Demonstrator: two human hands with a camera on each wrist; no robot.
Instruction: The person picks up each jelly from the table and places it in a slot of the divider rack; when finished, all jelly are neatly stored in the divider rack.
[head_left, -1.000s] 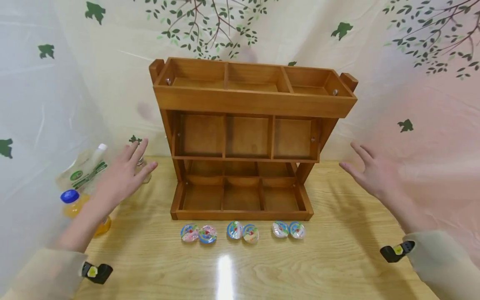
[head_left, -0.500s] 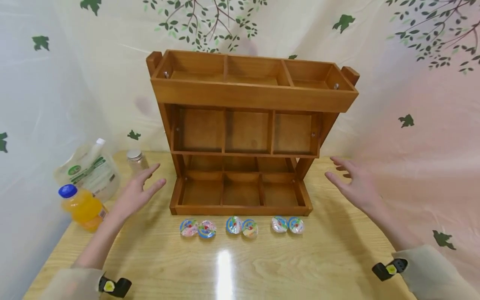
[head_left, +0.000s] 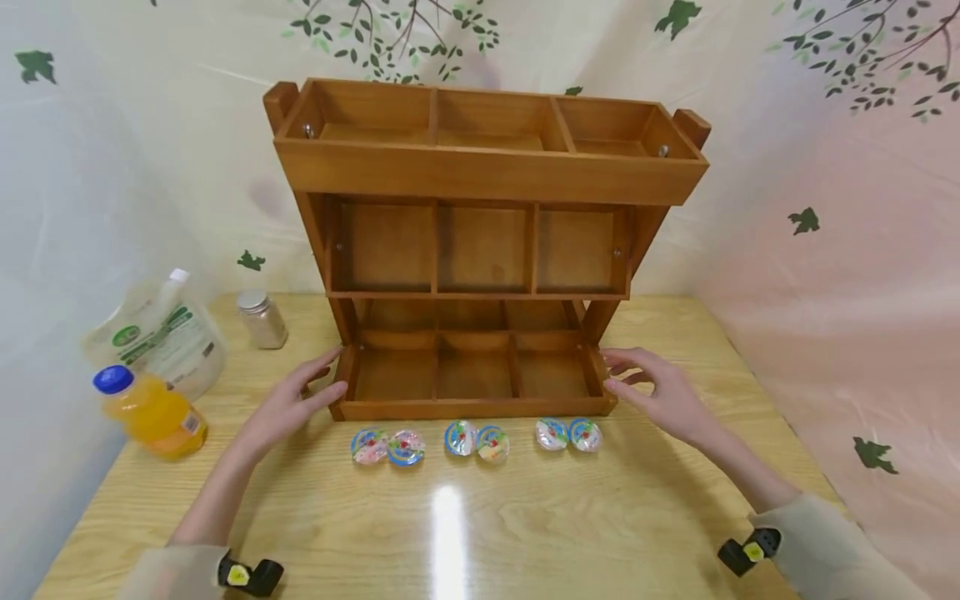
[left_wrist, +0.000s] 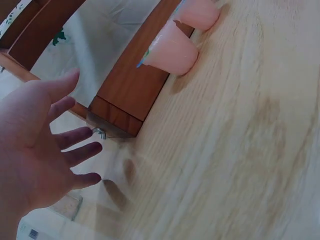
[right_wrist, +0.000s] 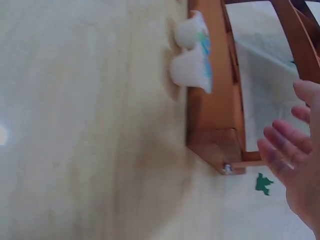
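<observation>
A brown wooden rack (head_left: 487, 175) with three divided tiers stands upright on the table. My left hand (head_left: 288, 408) is at the left end of its bottom tier, fingers spread and fingertips right at the side board. On the opposite side, my right hand (head_left: 663, 398) has its loosely bent fingers at the right end of that tier. Neither hand holds anything. Foil-lidded jelly cups lie in three pairs along the rack's front edge: a left pair (head_left: 406, 448), a middle pair (head_left: 492, 444) and a right pair (head_left: 585, 435). Close up, the left wrist view shows pink cups (left_wrist: 175, 50), the right wrist view white ones (right_wrist: 190, 70).
To the left stand an orange drink bottle (head_left: 153, 414) with a blue cap, a white plastic pouch (head_left: 172, 342) and a small jar (head_left: 262, 321) with a silver lid. A pale curtain (head_left: 780, 167) with leaf prints hangs behind and at both sides of the wooden table (head_left: 525, 533).
Both hands have come down and inward, from the air beside the rack to the two ends of its bottom tier. The head view has shifted slightly; rack and cups stay in place.
</observation>
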